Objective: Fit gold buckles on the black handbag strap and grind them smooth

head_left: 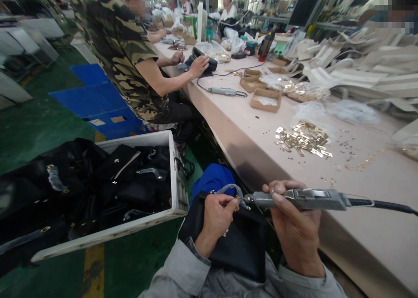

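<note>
A grey electric screwdriver [313, 199] lies level in my right hand [295, 228], its fingers wrapped round the body and its tip pointing left. That tip meets a small gold metal fitting [238, 199], which my left hand [219, 217] pinches between thumb and fingers. Across my lap rests a black leather bag [243, 248]; the fitting sits near its top edge. The bag's handle [230, 187], wrapped in clear plastic, arches up behind my left fingertips. My left fingers partly cover the fitting, so its exact shape is hidden.
On the table [228, 123] lie a pile of gold metal plates [303, 137], small cardboard boxes [266, 100] and another electric screwdriver [223, 91]. A white crate [174, 171] of black bags stands at my left. Beyond it, a co-worker in a camouflage shirt [114, 49] handles a black item. A cord trails right.
</note>
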`<act>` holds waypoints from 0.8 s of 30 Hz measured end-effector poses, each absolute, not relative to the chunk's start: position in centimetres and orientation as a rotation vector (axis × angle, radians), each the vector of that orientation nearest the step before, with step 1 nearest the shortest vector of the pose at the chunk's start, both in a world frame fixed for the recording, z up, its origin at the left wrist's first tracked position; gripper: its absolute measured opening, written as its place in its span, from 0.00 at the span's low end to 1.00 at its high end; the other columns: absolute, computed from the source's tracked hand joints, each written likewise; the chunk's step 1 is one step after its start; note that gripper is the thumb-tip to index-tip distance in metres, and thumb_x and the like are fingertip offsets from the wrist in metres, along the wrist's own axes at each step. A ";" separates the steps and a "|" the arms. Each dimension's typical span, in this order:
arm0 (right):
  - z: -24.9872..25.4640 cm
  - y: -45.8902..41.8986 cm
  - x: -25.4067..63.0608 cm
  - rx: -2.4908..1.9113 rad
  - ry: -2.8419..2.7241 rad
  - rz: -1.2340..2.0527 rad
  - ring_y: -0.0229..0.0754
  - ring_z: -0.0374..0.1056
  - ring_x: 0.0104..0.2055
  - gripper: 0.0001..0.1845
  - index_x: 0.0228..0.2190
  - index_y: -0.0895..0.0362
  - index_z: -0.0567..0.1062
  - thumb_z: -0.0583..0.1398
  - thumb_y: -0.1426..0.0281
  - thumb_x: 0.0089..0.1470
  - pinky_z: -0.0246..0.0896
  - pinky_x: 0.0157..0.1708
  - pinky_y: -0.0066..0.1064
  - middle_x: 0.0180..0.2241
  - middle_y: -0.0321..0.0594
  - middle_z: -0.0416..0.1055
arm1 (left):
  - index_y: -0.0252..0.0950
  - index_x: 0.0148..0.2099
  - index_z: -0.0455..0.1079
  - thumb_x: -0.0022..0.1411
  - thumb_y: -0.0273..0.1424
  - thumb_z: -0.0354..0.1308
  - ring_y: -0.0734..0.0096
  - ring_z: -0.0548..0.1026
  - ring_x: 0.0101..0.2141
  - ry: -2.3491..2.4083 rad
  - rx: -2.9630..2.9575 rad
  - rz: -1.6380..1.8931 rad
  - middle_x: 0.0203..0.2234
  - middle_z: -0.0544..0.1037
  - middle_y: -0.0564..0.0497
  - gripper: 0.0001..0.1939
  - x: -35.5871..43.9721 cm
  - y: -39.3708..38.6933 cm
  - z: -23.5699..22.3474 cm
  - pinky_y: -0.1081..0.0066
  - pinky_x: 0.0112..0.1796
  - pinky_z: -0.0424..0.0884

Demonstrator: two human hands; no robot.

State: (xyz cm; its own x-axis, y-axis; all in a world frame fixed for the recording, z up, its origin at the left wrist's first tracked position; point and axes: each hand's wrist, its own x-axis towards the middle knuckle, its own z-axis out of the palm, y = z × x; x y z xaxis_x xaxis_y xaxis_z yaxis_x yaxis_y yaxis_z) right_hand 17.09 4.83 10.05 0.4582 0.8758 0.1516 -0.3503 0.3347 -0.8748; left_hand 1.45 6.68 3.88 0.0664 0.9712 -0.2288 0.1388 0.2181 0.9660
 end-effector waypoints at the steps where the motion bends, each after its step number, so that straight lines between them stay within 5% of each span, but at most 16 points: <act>1: 10.0 4.8 17.1 -0.888 -0.707 0.893 0.42 0.69 0.41 0.16 0.38 0.53 0.76 0.71 0.76 0.48 0.67 0.52 0.46 0.35 0.35 0.69 | 0.32 0.26 0.80 0.59 0.32 0.60 0.76 0.63 0.13 1.341 1.171 0.914 0.10 0.68 0.55 0.13 1.4 6.7 3.9 0.74 0.20 0.59; 17: 9.2 4.7 16.0 -0.815 -1.004 0.954 0.43 0.70 0.39 0.19 0.42 0.50 0.73 0.70 0.78 0.51 0.68 0.47 0.43 0.34 0.36 0.72 | 0.32 0.33 0.83 0.55 0.31 0.66 0.75 0.69 0.17 1.259 1.153 0.931 0.19 0.77 0.51 0.08 1.6 6.3 2.8 0.76 0.20 0.61; 24: 11.9 3.6 16.5 -0.761 -0.984 0.895 0.42 0.67 0.41 0.18 0.42 0.51 0.73 0.68 0.79 0.52 0.65 0.51 0.44 0.34 0.36 0.69 | 0.31 0.34 0.83 0.52 0.28 0.65 0.78 0.65 0.14 1.334 0.986 0.958 0.15 0.74 0.53 0.08 2.1 6.4 2.9 0.77 0.18 0.60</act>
State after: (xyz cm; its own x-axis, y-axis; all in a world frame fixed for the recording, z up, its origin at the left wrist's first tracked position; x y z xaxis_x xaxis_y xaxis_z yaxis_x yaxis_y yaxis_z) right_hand 16.48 3.57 11.93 0.2758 0.8902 0.3627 -0.2771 0.4349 -0.8568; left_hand 2.09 6.36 2.93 0.0165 0.9502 -0.3111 0.0088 0.3110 0.9504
